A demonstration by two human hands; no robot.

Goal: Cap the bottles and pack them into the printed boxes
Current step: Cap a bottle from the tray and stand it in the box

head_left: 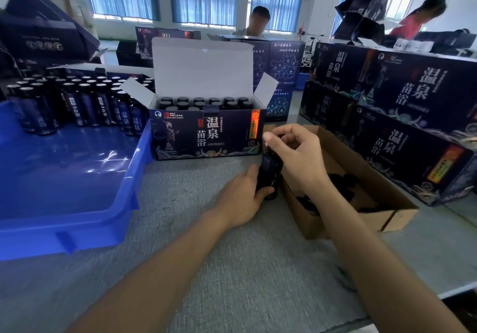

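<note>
**Capping one bottle beside the open box**

We are at the capping step. Our left hand (241,198) grips the body of a small dark glass bottle with a navy label (268,175), holding it upright over the grey table (206,255). Our right hand (294,152) is curled over its top. The cap itself is hidden under those fingers, so we cannot tell how far on it sits.

The bottle stands between the dark printed carton with its white lid raised (206,136) and the brown cardboard box (348,225) holding loose black caps (340,185). The carton already has rows of black-capped bottles (204,103) inside. More bottles with silvery tops (77,105) wait in the blue plastic tray (77,177) on the left.

We judge that the next move calls for tightening the cap fully, then lifting the bottle and lowering it upright into a free slot.
</note>
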